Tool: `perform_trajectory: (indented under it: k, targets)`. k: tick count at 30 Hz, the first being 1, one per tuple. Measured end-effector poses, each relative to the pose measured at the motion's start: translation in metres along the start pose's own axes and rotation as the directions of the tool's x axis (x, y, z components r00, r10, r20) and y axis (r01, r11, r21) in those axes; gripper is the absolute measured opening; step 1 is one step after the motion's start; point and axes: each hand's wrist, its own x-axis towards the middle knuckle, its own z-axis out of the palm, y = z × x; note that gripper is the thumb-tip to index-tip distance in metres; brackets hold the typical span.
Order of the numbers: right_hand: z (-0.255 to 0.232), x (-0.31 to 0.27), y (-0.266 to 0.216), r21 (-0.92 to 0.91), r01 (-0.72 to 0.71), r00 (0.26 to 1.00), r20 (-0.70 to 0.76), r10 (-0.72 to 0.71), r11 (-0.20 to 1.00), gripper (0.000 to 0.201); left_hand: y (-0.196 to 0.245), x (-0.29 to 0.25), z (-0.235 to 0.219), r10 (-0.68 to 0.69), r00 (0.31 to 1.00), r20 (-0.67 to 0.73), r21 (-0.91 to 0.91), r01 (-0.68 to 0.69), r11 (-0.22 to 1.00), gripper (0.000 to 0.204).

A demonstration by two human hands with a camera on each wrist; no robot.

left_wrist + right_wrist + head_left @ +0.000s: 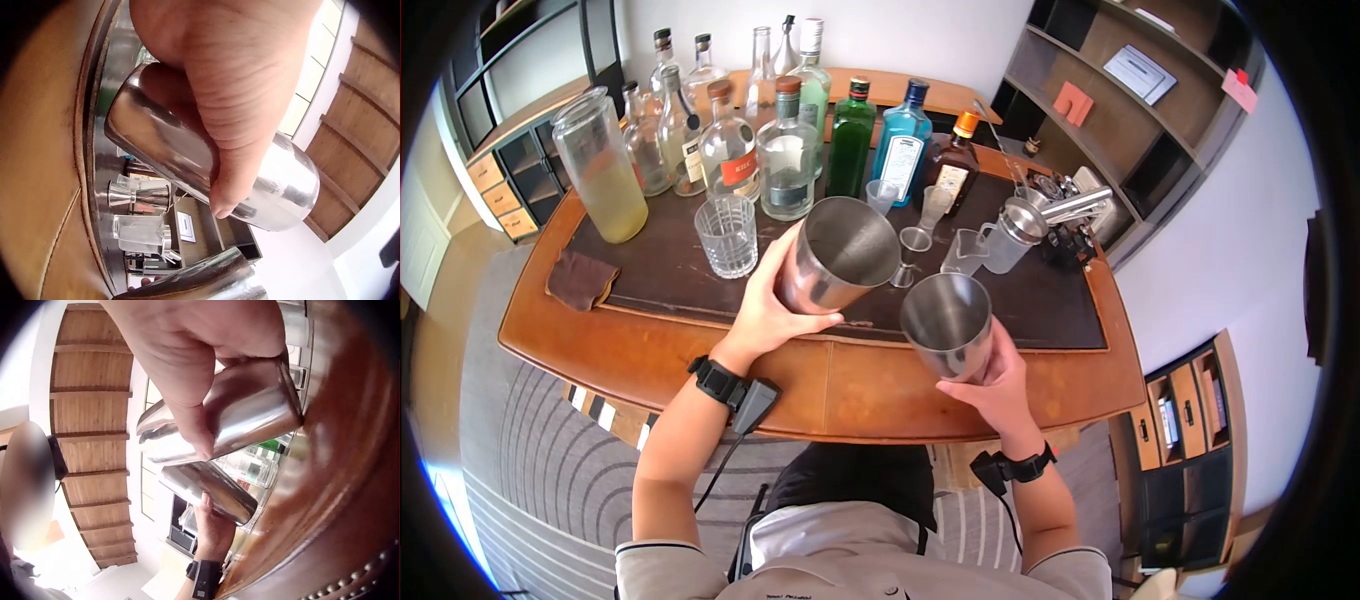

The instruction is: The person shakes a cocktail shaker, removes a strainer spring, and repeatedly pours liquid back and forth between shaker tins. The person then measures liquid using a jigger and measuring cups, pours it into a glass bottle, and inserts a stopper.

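Note:
My left hand [770, 300] grips a large metal shaker tin [850, 245], mouth upward and leaning, with the thumb along its near side. In the left wrist view this tin [181, 150] lies across the palm. A second, smaller-looking shaker tin [948, 320] is held by my right hand [997, 375], close to the front edge of the table. The right wrist view shows fingers and thumb wrapped round that tin [250, 415]. Both tins appear hollow, their steel insides showing from above. A cut-glass tumbler [728, 240] stands left of the left hand. Between the tins, farther back, is a metal jigger [910, 255].
Several bottles line the back of the leather-topped table [670, 350], among them a green bottle [852, 140] and a blue bottle [903, 140]. A tall jar of yellowish liquid [615, 190] and a brown cloth [582, 278] are at left. Clear pitchers [1005, 245] and bar tools stand right.

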Motion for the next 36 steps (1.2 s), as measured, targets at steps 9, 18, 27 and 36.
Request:
perform_trajectory:
  k: [9,18,27,36]
  targets:
    - [0.011,-0.015,0.004,-0.044,0.01,0.998,-0.063,-0.012,0.999,0.1,0.043,0.033,0.003,0.19,0.962,0.197,0.371,-0.252,0.893,0.104]
    - [0.011,-0.022,0.017,0.035,0.059,0.984,-0.168,-0.052,0.998,0.103,0.084,0.067,0.016,0.168,0.859,0.483,0.443,-0.406,0.799,0.1]
    - [0.01,-0.022,0.025,0.046,0.055,0.981,-0.187,-0.045,0.997,0.104,0.123,0.098,0.031,0.182,0.724,0.665,0.589,-0.658,0.469,0.092]
    - [0.012,-0.022,0.023,0.088,0.067,0.981,-0.189,-0.049,0.994,0.104,0.139,0.109,0.042,0.165,0.665,0.729,0.584,-0.729,0.358,0.096]
